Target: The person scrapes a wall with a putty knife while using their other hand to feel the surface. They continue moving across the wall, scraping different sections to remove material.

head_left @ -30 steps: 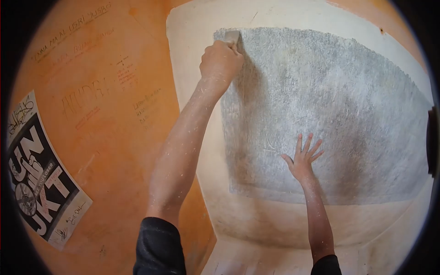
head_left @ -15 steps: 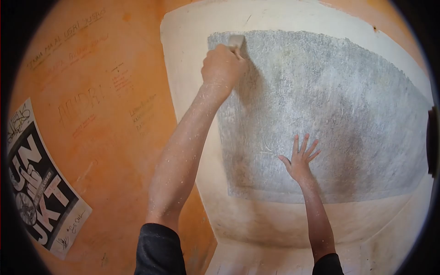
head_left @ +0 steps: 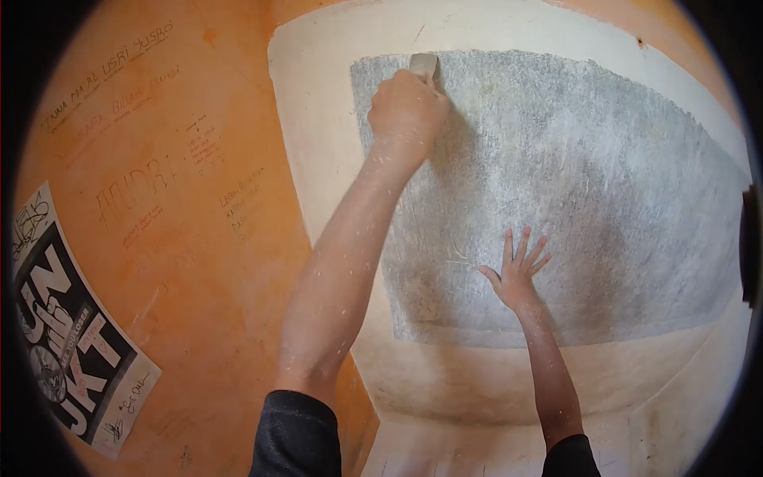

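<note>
High on the grey rough patch (head_left: 548,167) of the wall, near its upper left corner, my left hand (head_left: 407,113) is closed around a scraper (head_left: 425,63). Only the scraper's flat, metal-looking blade shows above my fist; the handle is hidden in my fingers. The blade is at the patch's top edge. Lower down and to the right, my right hand (head_left: 518,278) lies against the grey surface with its fingers spread and holds nothing. Whitish specks dot both forearms.
A cream-painted border (head_left: 326,119) surrounds the grey patch. To the left stands an orange wall (head_left: 207,318) with handwriting on it. A black-and-white poster (head_left: 75,342) hangs at the lower left. A dark object (head_left: 749,246) juts in at the right edge.
My left hand has moved to the right along the top of the patch with the scraper. My right hand stays spread on the wall. The view has shifted slightly.
</note>
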